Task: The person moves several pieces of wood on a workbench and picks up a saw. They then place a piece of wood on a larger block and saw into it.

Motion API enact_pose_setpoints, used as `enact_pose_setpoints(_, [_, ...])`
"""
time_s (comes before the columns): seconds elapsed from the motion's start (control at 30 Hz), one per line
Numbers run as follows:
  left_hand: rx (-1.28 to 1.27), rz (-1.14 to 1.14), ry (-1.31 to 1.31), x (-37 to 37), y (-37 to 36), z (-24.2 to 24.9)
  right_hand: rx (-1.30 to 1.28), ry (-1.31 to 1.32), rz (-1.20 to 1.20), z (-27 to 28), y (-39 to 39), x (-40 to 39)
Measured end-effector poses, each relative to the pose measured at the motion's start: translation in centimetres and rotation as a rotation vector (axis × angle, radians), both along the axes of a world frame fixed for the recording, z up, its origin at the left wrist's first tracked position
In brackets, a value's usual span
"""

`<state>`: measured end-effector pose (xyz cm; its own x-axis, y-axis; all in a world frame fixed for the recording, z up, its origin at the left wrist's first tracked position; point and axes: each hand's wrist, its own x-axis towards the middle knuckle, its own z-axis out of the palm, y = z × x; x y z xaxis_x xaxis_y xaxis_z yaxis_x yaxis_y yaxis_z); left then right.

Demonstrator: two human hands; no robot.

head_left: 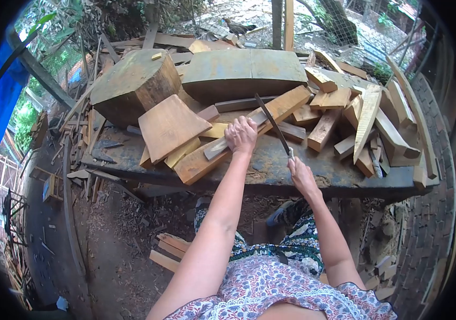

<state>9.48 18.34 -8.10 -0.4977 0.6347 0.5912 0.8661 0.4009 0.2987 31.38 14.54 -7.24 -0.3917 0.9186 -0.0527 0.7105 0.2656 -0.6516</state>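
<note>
My left hand [240, 134] is closed around a narrow grey-brown wood strip [217, 149], pressing it down on a long, thick wooden beam [286, 104]. The beam lies slanted over the workbench [270, 160]. In my right hand [301, 175] is the handle of a long, dark machete [273, 121]. Its blade slants up and to the left, crossing the beam to the right of my left hand. Whether the edge touches the strip cannot be made out. A flat, light-brown board [172, 127] rests left of my left hand.
Behind the beam stand a large wood block [132, 82] and a long greenish block [244, 72]. Cut wood pieces [326, 128] are heaped at the right. A bird [238, 26] is beyond the bench. More offcuts [169, 250] lie on the ground.
</note>
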Motion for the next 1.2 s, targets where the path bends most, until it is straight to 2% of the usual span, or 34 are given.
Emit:
enact_pose_setpoints(0.17, [0.011,0.005,0.008,-0.1,0.1,0.1,0.012,-0.034,0.019,0.3,3.1,-2.1])
enact_pose_setpoints(0.5, [0.002,0.003,0.002,0.1,0.0,0.1,-0.018,-0.003,-0.023,-0.2,0.0,-1.0])
enact_pose_setpoints(0.73, [-0.006,0.000,-0.003,0.0,-0.2,0.3,0.009,-0.023,-0.009,0.6,2.9,-3.1])
enact_pose_setpoints(1.0, [-0.010,0.003,-0.014,0.0,0.0,0.1,0.006,-0.003,-0.023,0.0,0.2,-1.9])
enact_pose_setpoints(1.2, [0.005,-0.002,0.001,0.0,-0.2,0.3,0.031,-0.029,0.016,0.2,3.4,-3.6])
